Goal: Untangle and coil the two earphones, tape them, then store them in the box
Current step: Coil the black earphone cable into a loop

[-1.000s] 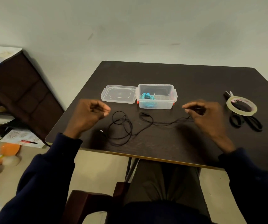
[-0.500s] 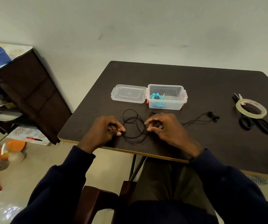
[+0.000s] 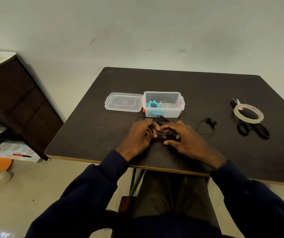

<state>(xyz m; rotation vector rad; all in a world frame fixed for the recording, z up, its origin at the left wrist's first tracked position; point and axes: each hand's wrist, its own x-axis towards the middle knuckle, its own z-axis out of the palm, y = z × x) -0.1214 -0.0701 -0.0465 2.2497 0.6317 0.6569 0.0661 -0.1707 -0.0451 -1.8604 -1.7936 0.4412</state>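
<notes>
The fingers point(image 3: 148, 123) of the left hand point(image 3: 137, 137) are curled and pinch strands of the black earphone point(image 3: 204, 127). The right hand point(image 3: 187, 141), close beside it, curls its fingers over the gathered loops. We cannot tell how many turns it holds.

From the hands a loose tail runs right across the table point(image 3: 189, 83) to the two buds, which lie apart from the bundle. We judge this tail to be the main risk. If it is drawn in fast it may cross itself and knot again, and a slack pinch would let the springy loops fall open.

Just beyond the hands stands the box point(image 3: 165, 114), open, with the blue earphone point(image 3: 152, 105) in its left end and its lid point(image 3: 123, 102) alongside. The tape roll point(image 3: 249, 121) lies on the scissors point(image 3: 254, 130), well off to the right. We expect one hand must release the coil to reach them, and the coil may then unwind.

We can read no brand or writing. A reddish mark inside the roll is too small to make out.
</notes>
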